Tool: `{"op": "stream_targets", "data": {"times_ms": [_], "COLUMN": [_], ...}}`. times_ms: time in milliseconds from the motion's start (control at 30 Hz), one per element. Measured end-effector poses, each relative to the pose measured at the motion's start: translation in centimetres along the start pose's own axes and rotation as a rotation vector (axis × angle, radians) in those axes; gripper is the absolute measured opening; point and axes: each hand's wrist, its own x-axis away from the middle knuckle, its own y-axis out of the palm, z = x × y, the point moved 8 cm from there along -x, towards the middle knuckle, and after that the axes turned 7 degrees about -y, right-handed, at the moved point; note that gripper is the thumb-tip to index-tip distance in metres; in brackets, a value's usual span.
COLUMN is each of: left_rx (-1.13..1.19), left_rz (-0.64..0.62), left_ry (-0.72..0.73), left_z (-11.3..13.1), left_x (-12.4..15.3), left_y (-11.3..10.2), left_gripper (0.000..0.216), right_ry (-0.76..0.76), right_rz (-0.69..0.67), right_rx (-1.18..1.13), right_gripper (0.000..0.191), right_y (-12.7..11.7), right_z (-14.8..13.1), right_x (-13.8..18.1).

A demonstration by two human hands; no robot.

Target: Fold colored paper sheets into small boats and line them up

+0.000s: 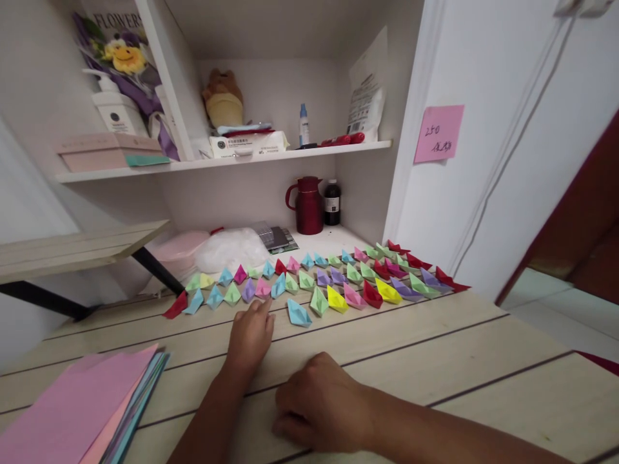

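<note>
My left hand (251,332) reaches forward over the wooden table, its fingers stretched toward the front row of folded paper boats. Its fingertips are at the near side of a pink paper boat (262,288), close to a blue paper boat (278,285); contact cannot be made out. Just right of that hand, a light blue paper boat (299,313) sits slightly forward of the others. Curled into a loose fist, my right hand (322,403) rests on the tabletop nearer to me, with nothing visible in it. Several more boats, such as a yellow paper boat (337,299), stand in rows.
A stack of coloured paper (72,406) lies at the front left. Behind the boats are a clear plastic bag (235,250), a red jug (309,206) and a dark bottle (332,203). A small raised shelf (82,248) stands at the left; a shelf (271,154) crosses above.
</note>
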Motion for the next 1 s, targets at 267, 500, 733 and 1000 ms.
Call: {"op": "stream_targets", "data": {"times_ms": [267, 500, 733, 1000], "left_rx": [-0.005, 0.017, -0.004, 0.001], "left_rz": [-0.009, 0.03, 0.02, 0.034], "left_ry": [0.046, 0.018, 0.067, 0.047], "left_z": [0.44, 0.14, 0.5, 0.45], "left_x": [0.1, 0.13, 0.06, 0.14], "left_y": [0.26, -0.28, 0.29, -0.14], "left_gripper": [0.042, 0.037, 0.039, 0.037], "right_ry": [-0.016, -0.02, -0.014, -0.012], "right_rz": [0.0, -0.001, -0.003, 0.007], "right_rx": [0.014, 0.008, 0.01, 0.008], "right_gripper": [0.03, 0.03, 0.03, 0.03], "right_y": [0.12, -0.01, -0.04, -0.03], "right_z": [-0.05, -0.09, -0.17, -0.07], "right_x": [0.06, 0.11, 0.12, 0.08]}}
